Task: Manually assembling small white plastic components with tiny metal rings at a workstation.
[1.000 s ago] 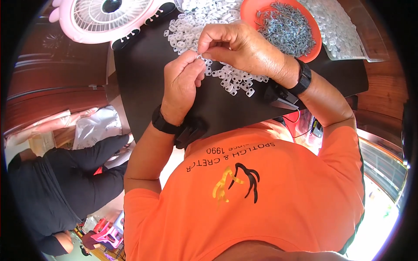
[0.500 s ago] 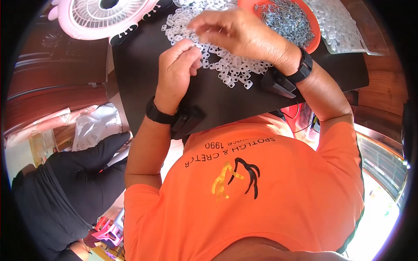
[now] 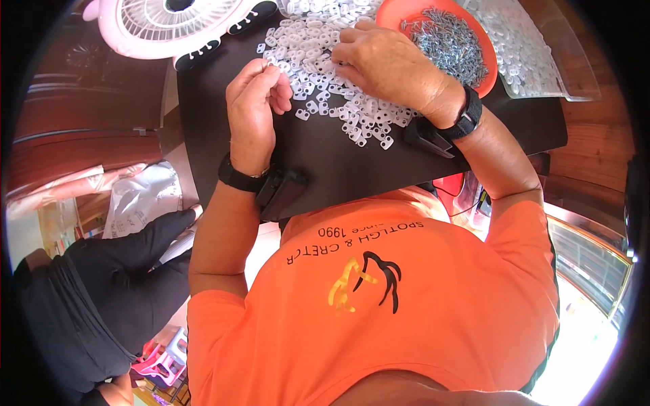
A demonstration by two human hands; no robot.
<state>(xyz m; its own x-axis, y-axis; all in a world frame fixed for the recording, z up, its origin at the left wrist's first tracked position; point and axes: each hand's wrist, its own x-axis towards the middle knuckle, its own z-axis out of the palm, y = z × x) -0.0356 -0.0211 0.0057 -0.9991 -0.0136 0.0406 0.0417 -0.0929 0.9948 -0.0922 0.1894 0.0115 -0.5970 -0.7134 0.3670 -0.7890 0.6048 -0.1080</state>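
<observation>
A pile of small white plastic clips with holes [image 3: 308, 51] spreads over the dark table. My left hand [image 3: 256, 108] is raised at the pile's left edge, its thumb and forefinger pinched together. Whatever is between those fingertips is too small to make out. Over the right part of the pile lies my right hand [image 3: 382, 68], back upward, with bent fingers pointing down among the clips. Its fingertips are partly hidden, so I cannot make out what they grip. Just beyond it, an orange plate [image 3: 489, 51] holds a heap of thin metal nails [image 3: 450, 51].
A pink fan [image 3: 108, 30] stands at the far left of the dark table [image 3: 359, 169]. At the far right is a clear plastic bag or tray [image 3: 535, 51] full of white pieces. A person in black clothes [image 3: 88, 298] is on my left.
My right hand has come down from above my left fingertips onto the clip pile. My left hand has shifted slightly left and away from the pile.
</observation>
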